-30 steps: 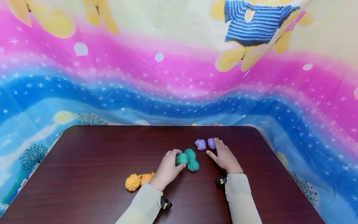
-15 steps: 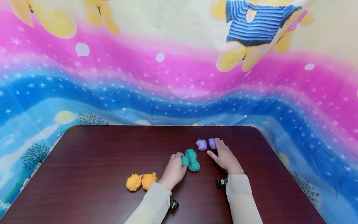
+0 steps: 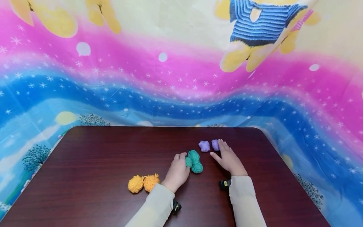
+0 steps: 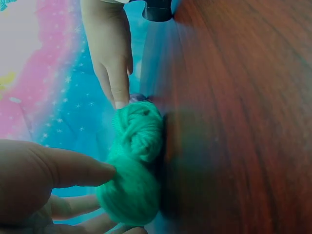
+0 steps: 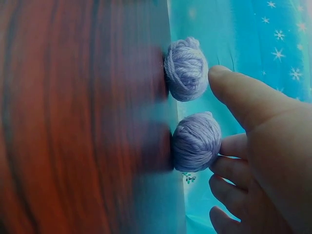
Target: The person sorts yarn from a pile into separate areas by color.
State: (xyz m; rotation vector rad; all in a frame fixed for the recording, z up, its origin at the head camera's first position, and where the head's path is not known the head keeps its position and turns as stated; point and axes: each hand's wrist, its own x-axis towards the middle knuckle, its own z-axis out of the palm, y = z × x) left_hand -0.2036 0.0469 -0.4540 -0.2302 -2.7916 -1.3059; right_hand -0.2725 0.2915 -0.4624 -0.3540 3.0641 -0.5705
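Note:
My left hand (image 3: 176,172) pinches a green yarn ball (image 4: 129,190) between thumb and fingers, as the left wrist view shows. That ball sits against the left side of two more green yarn balls, an upper one (image 3: 193,155) and a lower one (image 3: 197,167). My right hand (image 3: 231,161) is spread on the right, thumb apart from the fingers. Its fingers are at the right-hand purple yarn ball (image 5: 197,142), touching or nearly so. A second purple yarn ball (image 5: 186,69) lies just left of it, close to the thumb tip, with a small gap between the two balls.
Two orange yarn balls (image 3: 135,184) lie side by side left of my left forearm, the sleeve near the right one. Everything rests on a dark reddish-brown table (image 3: 99,157). A colourful printed cloth (image 3: 141,78) hangs behind the table's far edge.
My left hand has moved right with its green yarn ball, bringing it up against the other two green ones. The right hand and purple balls have stayed in place.

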